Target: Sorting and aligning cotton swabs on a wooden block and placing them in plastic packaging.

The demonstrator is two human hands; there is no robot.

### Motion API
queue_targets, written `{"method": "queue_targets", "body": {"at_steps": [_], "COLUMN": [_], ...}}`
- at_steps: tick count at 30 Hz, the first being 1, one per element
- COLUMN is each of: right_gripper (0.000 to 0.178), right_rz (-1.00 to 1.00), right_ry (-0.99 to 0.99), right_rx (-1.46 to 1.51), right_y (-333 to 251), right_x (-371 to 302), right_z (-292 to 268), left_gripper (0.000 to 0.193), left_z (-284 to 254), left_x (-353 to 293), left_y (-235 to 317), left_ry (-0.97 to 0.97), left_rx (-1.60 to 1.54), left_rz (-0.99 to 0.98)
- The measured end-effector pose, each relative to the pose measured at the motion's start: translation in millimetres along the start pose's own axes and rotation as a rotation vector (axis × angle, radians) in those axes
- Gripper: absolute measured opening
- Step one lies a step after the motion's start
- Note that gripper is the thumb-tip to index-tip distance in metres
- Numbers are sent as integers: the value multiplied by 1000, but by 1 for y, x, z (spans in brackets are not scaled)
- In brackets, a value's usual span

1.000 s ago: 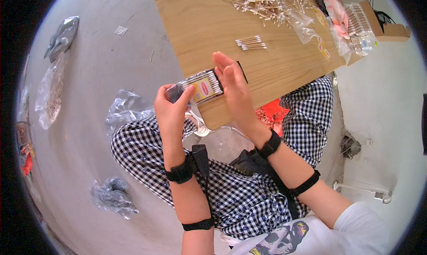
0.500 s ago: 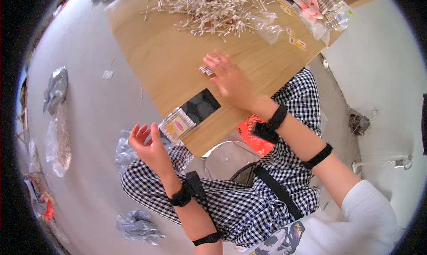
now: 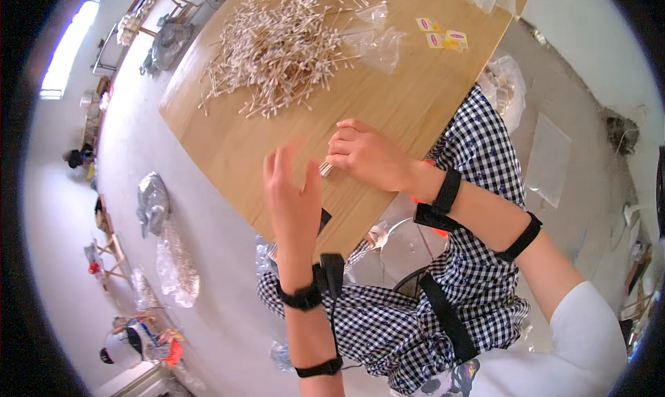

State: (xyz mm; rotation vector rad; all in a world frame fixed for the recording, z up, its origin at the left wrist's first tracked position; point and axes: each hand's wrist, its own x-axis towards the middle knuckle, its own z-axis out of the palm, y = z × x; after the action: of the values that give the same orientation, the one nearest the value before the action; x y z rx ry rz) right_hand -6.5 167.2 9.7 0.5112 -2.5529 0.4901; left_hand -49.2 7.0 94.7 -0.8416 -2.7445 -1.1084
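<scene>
A small bundle of cotton swabs [image 3: 325, 168] shows under the curled fingers of my right hand [image 3: 367, 155], which is closed over it at the tabletop. My left hand [image 3: 291, 196] is a little to the left, open, its fingers raised and spread, with nothing in it. A large loose heap of cotton swabs [image 3: 277, 51] lies farther off on the wooden table [image 3: 235, 161]. Behind my left wrist, a corner of a flat black object [image 3: 325, 220] peeks out at the table's near edge. My left forearm covers most of that corner.
Clear plastic bags [image 3: 381, 47] lie right of the heap, beside several small yellow and white labels [image 3: 434, 39]. On the floor to the left are a grey plastic bag [image 3: 152, 200] and a clear filled bag [image 3: 178, 265]. My checked-cloth lap is against the table's near side.
My left hand has moved up and right, over the near table corner. My right hand has curled its fingers around the swabs. The view has shifted, so the swab packet is now hidden.
</scene>
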Motion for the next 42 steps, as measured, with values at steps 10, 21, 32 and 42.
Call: {"method": "queue_targets", "body": {"at_steps": [10,21,32,42], "right_gripper": [9,6,5,41], "right_rz": [130,52,48,66], "right_ry": [43,-18,-73,5], "right_rx": [5,-56,55,139], "right_y": [11,2,0,7], "right_x": [3,1,1,6], "right_z": [4,-1,-6,9], "left_gripper": [29,24,21,38], "left_z": [80,39,13,-9], "left_x": [117,31,-18,-22], "left_y": [7,-35,-49,-87], "left_ry": [-269,-308,70,232], "left_rx": [462,217,171,229], "left_rz": [171,191,-227,-529]}}
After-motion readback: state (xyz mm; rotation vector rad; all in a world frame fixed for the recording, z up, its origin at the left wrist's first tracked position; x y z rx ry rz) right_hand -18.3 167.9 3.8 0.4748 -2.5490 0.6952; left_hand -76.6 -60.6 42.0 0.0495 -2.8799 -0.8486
